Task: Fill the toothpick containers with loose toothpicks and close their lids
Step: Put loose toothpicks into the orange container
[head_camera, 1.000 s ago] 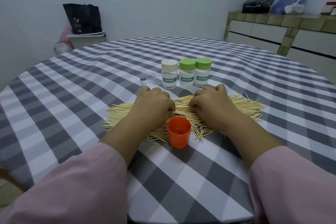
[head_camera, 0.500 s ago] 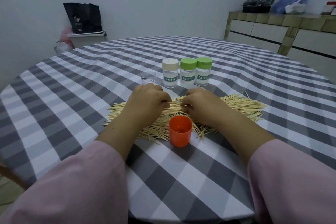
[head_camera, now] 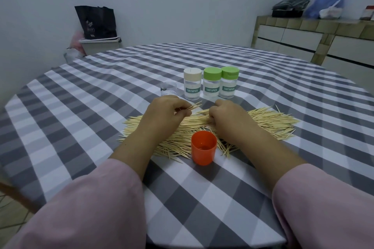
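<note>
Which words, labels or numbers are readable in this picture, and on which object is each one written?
"TOOTHPICK": teal label on the beige-lid container.
"TOOTHPICK": teal label on the middle green-lid container.
"TOOTHPICK": teal label on the right green-lid container.
Black bag by the wall: white print, too small and blurred to read.
Nothing else readable.

We see two bare forearms reaching out from loose, pale pink long sleeves, the left sleeve (head_camera: 89, 206) and the right sleeve (head_camera: 325, 206) both of soft plain cloth without pattern, cuffs ending partway up the forearm. Our left hand (head_camera: 164, 111) and right hand (head_camera: 228, 116) wear no rings, watch or gloves
</note>
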